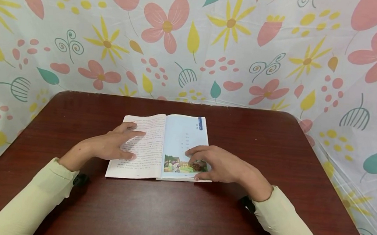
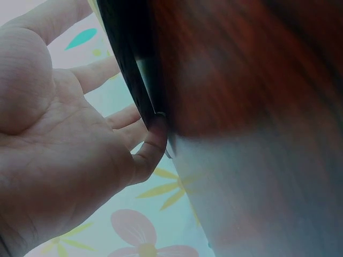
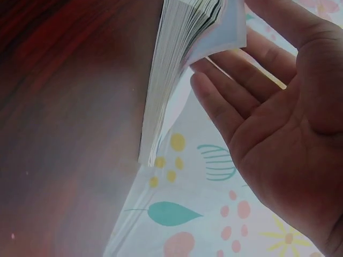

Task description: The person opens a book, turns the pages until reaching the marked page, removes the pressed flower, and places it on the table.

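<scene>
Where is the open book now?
In the head view, just left of centre, the open book lies on the reddish table, with the person's left hand over its left page and right hand over its right page's lower outer part.

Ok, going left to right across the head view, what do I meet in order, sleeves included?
Left sleeve → left hand → the open book's text page → its illustrated page → right hand → right sleeve.
</scene>
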`<control>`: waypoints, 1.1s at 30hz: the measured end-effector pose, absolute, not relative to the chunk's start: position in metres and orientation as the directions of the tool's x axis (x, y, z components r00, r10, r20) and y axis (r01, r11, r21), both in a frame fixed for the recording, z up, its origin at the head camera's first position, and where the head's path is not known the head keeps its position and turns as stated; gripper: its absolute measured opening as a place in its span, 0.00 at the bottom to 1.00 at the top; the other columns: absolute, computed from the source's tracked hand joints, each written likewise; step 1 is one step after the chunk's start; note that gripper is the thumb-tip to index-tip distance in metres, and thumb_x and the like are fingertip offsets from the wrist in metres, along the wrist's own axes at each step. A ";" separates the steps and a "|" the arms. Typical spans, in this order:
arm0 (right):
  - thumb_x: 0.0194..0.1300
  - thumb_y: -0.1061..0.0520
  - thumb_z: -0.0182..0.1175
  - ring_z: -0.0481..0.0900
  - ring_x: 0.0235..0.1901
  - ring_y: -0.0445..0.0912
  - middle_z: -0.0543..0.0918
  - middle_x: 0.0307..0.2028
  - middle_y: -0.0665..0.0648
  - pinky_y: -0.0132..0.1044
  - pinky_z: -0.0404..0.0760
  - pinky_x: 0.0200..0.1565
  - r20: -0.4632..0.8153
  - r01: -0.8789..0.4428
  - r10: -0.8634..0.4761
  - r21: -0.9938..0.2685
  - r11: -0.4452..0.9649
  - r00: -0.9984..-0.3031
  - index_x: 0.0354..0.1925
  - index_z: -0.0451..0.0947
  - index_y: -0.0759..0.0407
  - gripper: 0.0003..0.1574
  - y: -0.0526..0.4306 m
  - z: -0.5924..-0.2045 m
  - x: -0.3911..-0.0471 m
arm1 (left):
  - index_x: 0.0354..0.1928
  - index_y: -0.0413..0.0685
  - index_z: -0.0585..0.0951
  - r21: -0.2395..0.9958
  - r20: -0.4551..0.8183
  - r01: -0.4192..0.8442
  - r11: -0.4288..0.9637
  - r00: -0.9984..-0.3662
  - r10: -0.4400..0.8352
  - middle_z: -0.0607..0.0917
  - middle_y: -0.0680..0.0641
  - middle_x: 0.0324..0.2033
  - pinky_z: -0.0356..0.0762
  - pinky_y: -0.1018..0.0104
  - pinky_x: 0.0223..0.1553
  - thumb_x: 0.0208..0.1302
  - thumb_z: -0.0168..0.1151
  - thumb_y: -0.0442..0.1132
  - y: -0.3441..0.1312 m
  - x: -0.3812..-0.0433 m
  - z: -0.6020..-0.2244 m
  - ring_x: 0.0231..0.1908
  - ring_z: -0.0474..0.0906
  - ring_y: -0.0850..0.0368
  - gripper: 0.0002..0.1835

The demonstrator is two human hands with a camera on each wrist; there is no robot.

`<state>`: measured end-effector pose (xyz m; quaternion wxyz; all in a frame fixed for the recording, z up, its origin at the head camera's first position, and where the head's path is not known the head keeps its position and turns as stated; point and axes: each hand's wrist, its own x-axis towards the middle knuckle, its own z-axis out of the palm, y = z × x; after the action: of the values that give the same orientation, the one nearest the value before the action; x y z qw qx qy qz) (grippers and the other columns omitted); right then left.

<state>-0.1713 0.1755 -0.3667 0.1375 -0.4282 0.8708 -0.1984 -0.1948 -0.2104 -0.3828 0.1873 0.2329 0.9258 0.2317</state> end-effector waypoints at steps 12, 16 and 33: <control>0.62 0.65 0.74 0.76 0.67 0.50 0.80 0.67 0.54 0.47 0.80 0.62 0.054 -0.746 -0.788 -0.368 0.556 -0.614 0.54 0.90 0.51 0.22 0.185 -0.365 -0.177 | 0.82 0.56 0.64 0.514 -0.248 0.353 0.782 -0.812 0.529 0.49 0.37 0.82 0.51 0.22 0.70 0.69 0.73 0.50 -0.211 -0.196 -0.383 0.79 0.49 0.33 0.44; 0.55 0.67 0.78 0.62 0.77 0.55 0.66 0.77 0.60 0.52 0.76 0.68 0.099 -0.710 -0.731 -0.356 0.607 -0.675 0.72 0.76 0.57 0.47 0.187 -0.367 -0.180 | 0.83 0.56 0.63 0.510 -0.250 0.356 0.783 -0.809 0.531 0.49 0.37 0.81 0.51 0.22 0.70 0.69 0.73 0.49 -0.211 -0.197 -0.383 0.79 0.48 0.33 0.44; 0.71 0.56 0.70 0.38 0.84 0.53 0.37 0.85 0.60 0.60 0.52 0.78 0.138 -0.507 -0.587 -0.680 0.529 -0.797 0.85 0.28 0.63 0.70 0.177 -0.374 -0.178 | 0.83 0.55 0.63 0.515 -0.253 0.347 0.784 -0.812 0.526 0.50 0.38 0.81 0.50 0.21 0.70 0.69 0.74 0.48 -0.211 -0.195 -0.382 0.79 0.48 0.34 0.45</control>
<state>-0.1783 0.1765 -0.3739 0.0540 -0.3136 0.8726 -0.3704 -0.1951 -0.2108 -0.3815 0.1955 0.2363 0.9239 0.2289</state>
